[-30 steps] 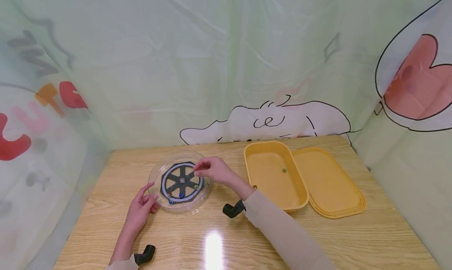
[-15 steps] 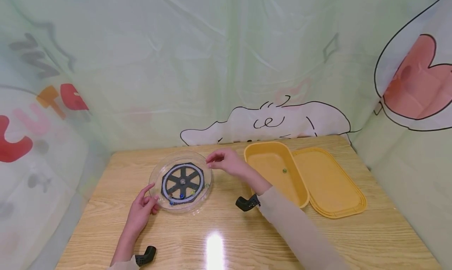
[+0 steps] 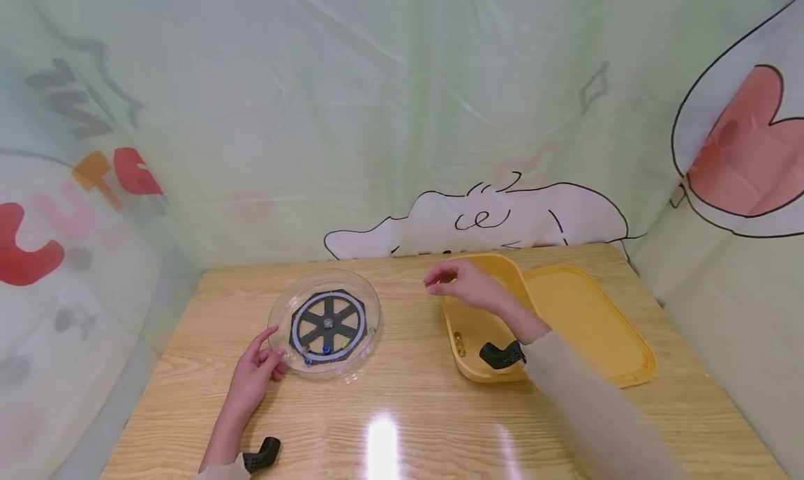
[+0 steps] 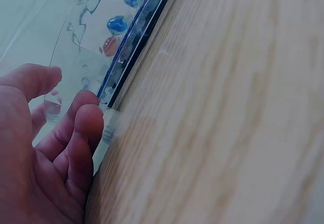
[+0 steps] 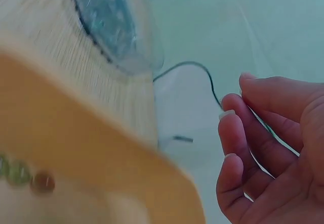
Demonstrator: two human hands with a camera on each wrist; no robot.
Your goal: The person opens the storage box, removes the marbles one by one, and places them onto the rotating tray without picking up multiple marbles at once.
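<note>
Letters, a pink U (image 3: 63, 211) and orange T (image 3: 95, 176), mark the pale curtain (image 3: 339, 117) far left. Left of centre, my left hand (image 3: 252, 375) holds the clear round plastic dish (image 3: 283, 305) containing blue marbles (image 3: 326, 349). My right hand (image 3: 467, 285), fingers loosely bent near the thumb, hovers over the rectangular yellow box (image 3: 475, 377), which runs lengthwise up-frame, round marbles (image 3: 461, 347) inside.

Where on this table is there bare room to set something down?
Bare wood lies between the clear dish and yellow tub, and on the dish's near side. Crowded: the dish's left rim, by the left hand, and the tub, partly behind the right hand.
</note>
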